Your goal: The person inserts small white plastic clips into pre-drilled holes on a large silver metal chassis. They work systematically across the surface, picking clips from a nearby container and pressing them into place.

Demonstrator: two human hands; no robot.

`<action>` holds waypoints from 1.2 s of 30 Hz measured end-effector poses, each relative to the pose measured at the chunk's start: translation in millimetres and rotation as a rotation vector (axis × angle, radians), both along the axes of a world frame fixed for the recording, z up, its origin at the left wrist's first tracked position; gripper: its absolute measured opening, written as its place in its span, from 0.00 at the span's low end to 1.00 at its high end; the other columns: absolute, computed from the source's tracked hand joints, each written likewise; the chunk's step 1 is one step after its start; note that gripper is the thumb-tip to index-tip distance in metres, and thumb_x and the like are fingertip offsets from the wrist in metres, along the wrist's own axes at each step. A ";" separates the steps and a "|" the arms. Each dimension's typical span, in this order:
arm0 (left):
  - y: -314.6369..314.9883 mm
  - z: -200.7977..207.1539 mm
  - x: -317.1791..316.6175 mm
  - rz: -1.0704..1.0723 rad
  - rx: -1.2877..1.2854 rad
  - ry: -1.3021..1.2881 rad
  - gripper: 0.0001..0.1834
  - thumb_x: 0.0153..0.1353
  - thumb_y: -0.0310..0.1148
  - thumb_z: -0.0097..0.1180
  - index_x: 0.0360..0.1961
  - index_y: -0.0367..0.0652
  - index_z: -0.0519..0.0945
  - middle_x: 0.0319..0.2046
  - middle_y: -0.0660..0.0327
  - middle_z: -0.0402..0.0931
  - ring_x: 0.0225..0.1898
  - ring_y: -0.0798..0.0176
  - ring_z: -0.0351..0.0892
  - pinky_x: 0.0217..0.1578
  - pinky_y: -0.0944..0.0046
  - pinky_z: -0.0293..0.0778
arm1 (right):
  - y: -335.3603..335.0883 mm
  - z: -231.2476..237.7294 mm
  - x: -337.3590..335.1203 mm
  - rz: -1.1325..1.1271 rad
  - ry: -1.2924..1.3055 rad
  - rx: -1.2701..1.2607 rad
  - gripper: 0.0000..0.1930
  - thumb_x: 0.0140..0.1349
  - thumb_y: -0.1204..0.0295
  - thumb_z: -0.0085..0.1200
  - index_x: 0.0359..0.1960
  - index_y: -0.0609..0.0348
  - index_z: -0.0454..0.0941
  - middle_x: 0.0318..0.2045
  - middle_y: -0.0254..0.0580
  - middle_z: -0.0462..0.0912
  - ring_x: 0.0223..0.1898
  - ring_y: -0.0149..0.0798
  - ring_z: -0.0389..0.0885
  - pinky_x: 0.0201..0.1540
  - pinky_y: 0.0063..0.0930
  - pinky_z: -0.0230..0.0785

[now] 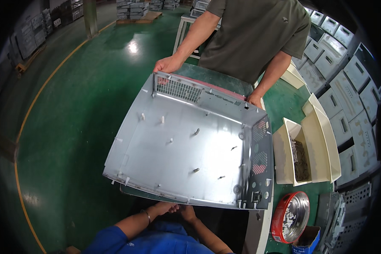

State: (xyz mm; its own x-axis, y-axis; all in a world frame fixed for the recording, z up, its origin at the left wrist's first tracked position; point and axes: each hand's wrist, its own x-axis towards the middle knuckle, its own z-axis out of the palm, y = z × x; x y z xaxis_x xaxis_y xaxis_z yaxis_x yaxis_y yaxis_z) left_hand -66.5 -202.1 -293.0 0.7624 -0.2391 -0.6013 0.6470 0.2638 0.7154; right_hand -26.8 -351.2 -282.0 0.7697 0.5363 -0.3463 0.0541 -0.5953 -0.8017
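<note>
A grey sheet-metal chassis, an open shallow box with grilles and several small posts on its floor, is tilted in front of me. My left hand is just below its near edge, with the fingers curled closed. Close beside it is my right hand, closed too, its fingertips partly hidden by the edge. What either hand holds, if anything, I cannot make out. Across from me a person in a dark shirt has one hand on the chassis's far left corner and the other hand at its far right.
On the green bench to the right stand cream bins, one with small parts in it. Nearer is a red round tin with white plastic pieces, beside a blue box. Grey metal cases are stacked along the right side. Green floor lies left.
</note>
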 end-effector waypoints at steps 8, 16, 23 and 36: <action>2.0 15.3 3.7 -0.037 -0.026 0.049 0.14 0.60 0.37 0.37 0.25 0.40 0.71 0.20 0.63 0.69 0.21 0.71 0.67 0.23 0.72 0.66 | 1.6 16.2 -7.0 0.005 -0.033 -0.130 0.09 0.49 0.71 0.46 0.31 0.59 0.72 0.29 0.54 0.75 0.36 0.53 0.72 0.37 0.39 0.66; 0.7 2.0 -1.0 -0.039 -0.010 0.044 0.17 0.57 0.39 0.38 0.20 0.41 0.72 0.17 0.63 0.70 0.19 0.70 0.68 0.21 0.72 0.66 | -2.1 -5.1 -7.7 0.074 -0.065 -0.128 0.10 0.52 0.69 0.40 0.34 0.58 0.71 0.32 0.54 0.74 0.36 0.54 0.72 0.37 0.42 0.64; 0.0 -9.2 -2.1 -0.017 -0.020 0.003 0.15 0.57 0.37 0.39 0.21 0.40 0.73 0.19 0.62 0.71 0.19 0.71 0.68 0.21 0.73 0.66 | 0.5 9.5 -4.7 0.036 0.035 -0.142 0.09 0.51 0.71 0.43 0.34 0.58 0.71 0.34 0.55 0.73 0.40 0.53 0.70 0.41 0.38 0.62; -3.0 8.2 7.6 -0.020 -0.132 0.118 0.12 0.59 0.33 0.37 0.23 0.39 0.69 0.18 0.61 0.66 0.17 0.70 0.63 0.18 0.72 0.61 | -11.6 27.3 -17.6 -0.341 0.136 0.292 0.10 0.57 0.70 0.43 0.34 0.62 0.73 0.25 0.38 0.76 0.29 0.28 0.73 0.33 0.21 0.65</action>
